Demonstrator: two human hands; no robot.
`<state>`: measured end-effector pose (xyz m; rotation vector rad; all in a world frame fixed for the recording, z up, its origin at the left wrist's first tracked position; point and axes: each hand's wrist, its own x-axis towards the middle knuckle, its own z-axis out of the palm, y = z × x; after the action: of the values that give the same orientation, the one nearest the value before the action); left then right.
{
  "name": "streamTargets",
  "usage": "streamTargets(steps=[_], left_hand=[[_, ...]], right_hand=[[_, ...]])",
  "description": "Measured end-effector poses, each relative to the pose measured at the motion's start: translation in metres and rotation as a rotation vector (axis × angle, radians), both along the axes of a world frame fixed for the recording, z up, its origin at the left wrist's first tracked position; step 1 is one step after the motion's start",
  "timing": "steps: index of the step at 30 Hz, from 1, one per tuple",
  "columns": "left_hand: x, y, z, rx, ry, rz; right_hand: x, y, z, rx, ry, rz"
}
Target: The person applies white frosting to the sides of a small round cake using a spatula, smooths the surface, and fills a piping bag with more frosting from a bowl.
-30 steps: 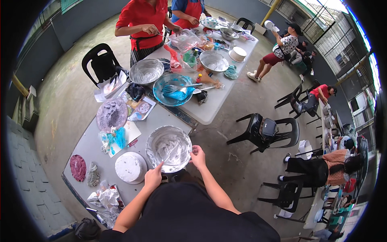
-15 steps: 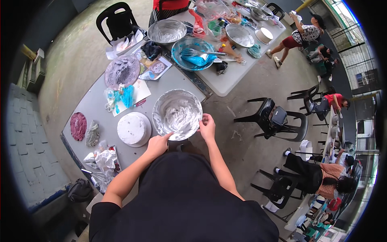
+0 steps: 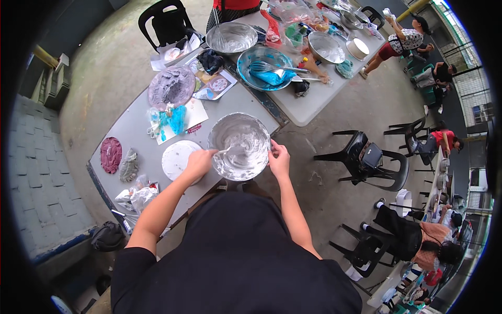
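- The left hand [image 3: 200,163] was closed, fingers pinched around a slim pale utensil [image 3: 223,151] that reached into the bowl; it looked light, and cream on it could make it slippery, so its clean end was the better hold.
- The right hand [image 3: 280,157] gripped the metal bowl [image 3: 228,122] by its right rim, thumb and fingers at the edge.
- The bowl sat between both hands, seemingly stiff and fairly light, likely to swing if held from one side only; the dry outer rim offered the firmest grip.
- White cream [image 3: 250,150] coated its inside, right of the left fingertips, and looked soft and slick.
- A round white cake [image 3: 175,155] lay partly behind the left hand; its coating looked easily marked, so its base suited lifting best.
- Beyond both hands, on the grey surface [image 3: 238,102], lay a soft-looking lilac mound [image 3: 170,90].
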<state>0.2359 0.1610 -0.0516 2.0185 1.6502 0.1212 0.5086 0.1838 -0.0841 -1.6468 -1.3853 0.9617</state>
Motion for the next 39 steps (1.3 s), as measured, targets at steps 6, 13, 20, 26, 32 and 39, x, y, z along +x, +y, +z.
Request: streamTargets(steps=[6, 13, 20, 26, 32, 39], left_hand=[[0.030, 0.019, 0.013, -0.069, -0.131, -0.105], [0.009, 0.026, 0.057, -0.002, 0.080, -0.119], [0.000, 0.058, 0.035, 0.329, 0.275, -0.098], [-0.024, 0.014, -0.018, 0.027, 0.279, 0.080], [0.024, -0.033, -0.027, -0.253, -0.200, 0.209], [0.055, -0.030, -0.006, -0.216, -0.571, 0.343]], right_hand=[[0.001, 0.016, 0.004, 0.068, -0.061, 0.080], [0.003, 0.010, 0.006, 0.047, -0.026, 0.064], [-0.008, 0.009, 0.024, 0.114, -0.128, 0.097], [-0.012, 0.004, 0.024, 0.155, -0.152, 0.047], [-0.009, -0.002, 0.017, 0.094, -0.076, -0.012], [-0.005, -0.004, 0.012, 0.126, -0.098, 0.032]])
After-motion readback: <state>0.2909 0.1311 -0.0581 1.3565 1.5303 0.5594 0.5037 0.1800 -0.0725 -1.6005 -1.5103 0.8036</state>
